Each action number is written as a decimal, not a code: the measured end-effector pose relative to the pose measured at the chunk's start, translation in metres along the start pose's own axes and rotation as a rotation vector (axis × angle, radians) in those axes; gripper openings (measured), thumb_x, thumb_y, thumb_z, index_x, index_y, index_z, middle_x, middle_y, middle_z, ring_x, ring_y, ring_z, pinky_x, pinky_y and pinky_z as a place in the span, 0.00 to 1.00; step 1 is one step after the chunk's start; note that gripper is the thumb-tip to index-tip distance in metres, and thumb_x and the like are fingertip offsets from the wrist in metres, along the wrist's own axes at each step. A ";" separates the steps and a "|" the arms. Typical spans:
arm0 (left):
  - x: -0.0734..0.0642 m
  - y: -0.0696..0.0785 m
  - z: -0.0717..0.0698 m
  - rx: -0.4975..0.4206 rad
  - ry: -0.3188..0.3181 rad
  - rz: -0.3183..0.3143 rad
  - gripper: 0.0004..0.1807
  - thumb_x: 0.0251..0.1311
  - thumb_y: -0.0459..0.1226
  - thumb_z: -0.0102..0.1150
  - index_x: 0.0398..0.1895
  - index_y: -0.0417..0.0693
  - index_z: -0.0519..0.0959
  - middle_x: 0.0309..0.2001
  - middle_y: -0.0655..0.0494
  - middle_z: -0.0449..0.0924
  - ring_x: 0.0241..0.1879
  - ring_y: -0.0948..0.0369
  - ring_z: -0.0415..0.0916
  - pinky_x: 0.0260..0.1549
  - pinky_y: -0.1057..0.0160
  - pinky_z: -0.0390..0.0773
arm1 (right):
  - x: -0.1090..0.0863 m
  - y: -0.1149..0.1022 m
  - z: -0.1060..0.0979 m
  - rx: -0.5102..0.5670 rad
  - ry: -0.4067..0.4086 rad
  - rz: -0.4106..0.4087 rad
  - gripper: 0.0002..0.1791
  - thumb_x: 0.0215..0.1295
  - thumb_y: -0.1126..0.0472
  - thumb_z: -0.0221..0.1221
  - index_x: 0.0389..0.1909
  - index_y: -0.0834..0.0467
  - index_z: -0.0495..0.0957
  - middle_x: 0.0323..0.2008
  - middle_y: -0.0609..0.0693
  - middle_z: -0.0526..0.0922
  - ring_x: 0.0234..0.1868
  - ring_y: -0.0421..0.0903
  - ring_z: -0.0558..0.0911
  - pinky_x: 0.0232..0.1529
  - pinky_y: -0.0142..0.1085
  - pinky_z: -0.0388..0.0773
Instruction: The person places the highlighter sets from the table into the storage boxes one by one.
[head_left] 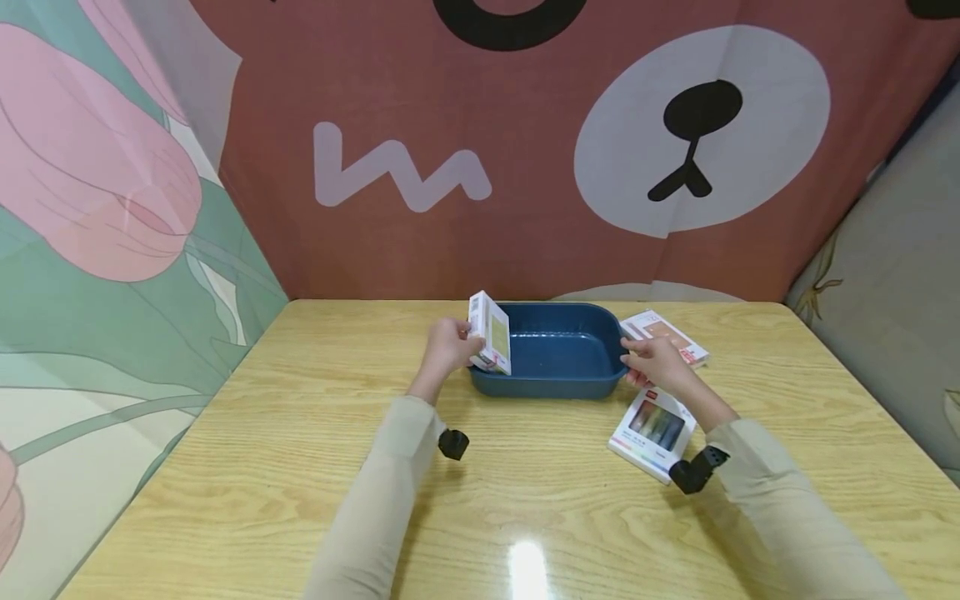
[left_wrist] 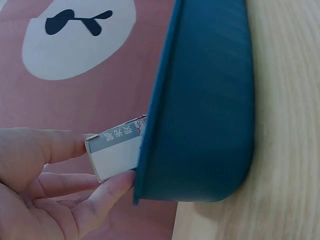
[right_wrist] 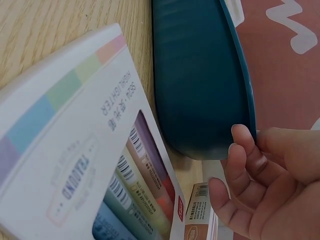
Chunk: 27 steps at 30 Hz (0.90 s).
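My left hand pinches a white highlighter box between thumb and fingers. The box stands tilted on edge at the left end of a dark blue plastic basin, its lower part inside the rim. In the left wrist view, the printed end of the box sticks out past the rim beside the thumb. At the opposite end, my right hand pinches the basin's rim, with fingertips against the outer wall and the thumb over the edge.
A white highlighter box with a window lies on the wooden table, under the right wrist. Another white box with an orange panel lies right of the basin, partly behind the right hand. A bear-print cloth hangs behind the table.
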<state>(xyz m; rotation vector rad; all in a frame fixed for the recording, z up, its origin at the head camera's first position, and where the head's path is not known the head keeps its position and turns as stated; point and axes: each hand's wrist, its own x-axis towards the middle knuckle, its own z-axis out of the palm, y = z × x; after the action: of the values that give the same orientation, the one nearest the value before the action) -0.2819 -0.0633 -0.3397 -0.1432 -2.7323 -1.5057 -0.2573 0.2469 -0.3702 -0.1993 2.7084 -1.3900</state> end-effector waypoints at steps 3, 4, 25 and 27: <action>0.001 0.000 0.002 0.023 0.004 -0.001 0.21 0.50 0.29 0.59 0.49 0.27 0.72 0.35 0.37 0.77 0.23 0.56 0.77 0.18 0.64 0.76 | 0.000 0.001 0.000 0.007 0.000 -0.003 0.23 0.64 0.71 0.48 0.58 0.77 0.58 0.14 0.56 0.75 0.15 0.42 0.74 0.17 0.34 0.73; 0.001 0.001 0.003 0.035 0.007 0.002 0.21 0.50 0.29 0.59 0.48 0.27 0.73 0.35 0.38 0.77 0.24 0.56 0.77 0.17 0.66 0.76 | 0.000 0.001 0.000 0.010 0.000 -0.003 0.23 0.64 0.71 0.48 0.58 0.77 0.58 0.14 0.56 0.75 0.14 0.43 0.74 0.17 0.34 0.73; 0.004 0.006 0.022 0.345 0.035 0.051 0.13 0.49 0.33 0.59 0.13 0.40 0.69 0.17 0.51 0.72 0.15 0.61 0.67 0.11 0.69 0.62 | 0.000 0.002 0.001 0.020 0.009 -0.011 0.23 0.63 0.72 0.48 0.57 0.77 0.58 0.14 0.57 0.75 0.14 0.40 0.73 0.16 0.33 0.72; 0.004 0.006 0.023 0.350 0.043 0.056 0.12 0.48 0.33 0.59 0.13 0.39 0.70 0.16 0.50 0.73 0.15 0.60 0.68 0.11 0.68 0.62 | 0.000 0.001 0.001 0.025 0.009 -0.008 0.23 0.63 0.72 0.48 0.57 0.77 0.59 0.14 0.56 0.75 0.14 0.41 0.74 0.16 0.33 0.72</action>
<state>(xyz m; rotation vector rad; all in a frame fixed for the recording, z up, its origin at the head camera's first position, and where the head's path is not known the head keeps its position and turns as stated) -0.2845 -0.0407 -0.3465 -0.1759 -2.8740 -0.9839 -0.2571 0.2472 -0.3716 -0.2031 2.6991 -1.4301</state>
